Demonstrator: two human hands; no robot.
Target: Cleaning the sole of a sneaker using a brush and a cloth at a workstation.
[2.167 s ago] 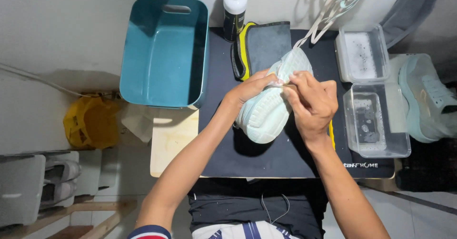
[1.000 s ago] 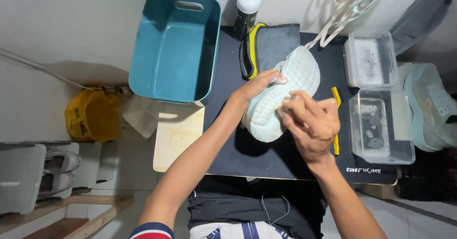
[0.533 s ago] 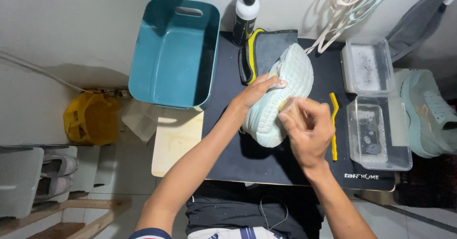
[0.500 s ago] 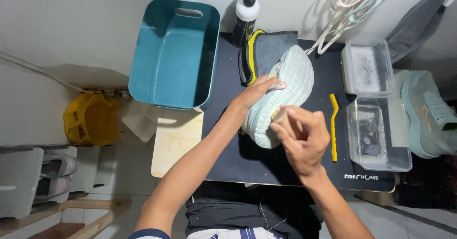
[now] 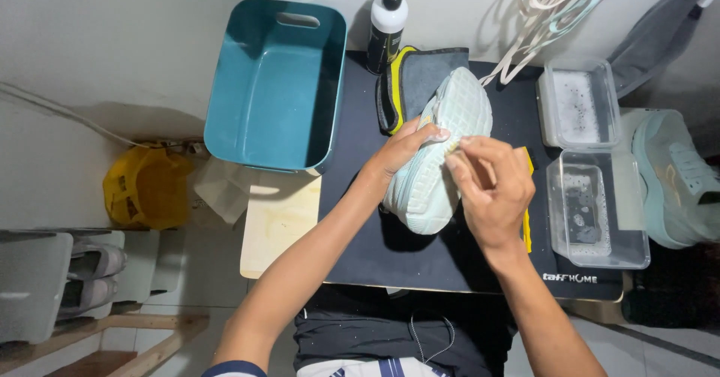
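— Sneaker (image 5: pixel 439 156), pale mint, sole up: who has it?
— Left hand (image 5: pixel 401 152), fingers (image 5: pixel 429 133) clasped over its edge; right hand (image 5: pixel 491 189) pinches something small against the sole, too tiny to tell.
— Where?
— On the black mat (image 5: pixel 360 227) covering the worktop, teal tub (image 5: pixel 274 84) left, two clear trays (image 5: pixel 592 159) right.

Mat (image 5: pixel 360 234) bare left – tubs (image 5: pixel 596 208) crowd right.

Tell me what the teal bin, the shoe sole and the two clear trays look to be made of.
Teal bin: likely moulded plastic, smooth with a soft sheen and a cut-out handle.
Shoe sole: pale rubber or foam, matte, ridged tread.
Clear trays: thin transparent plastic; the contents show through.
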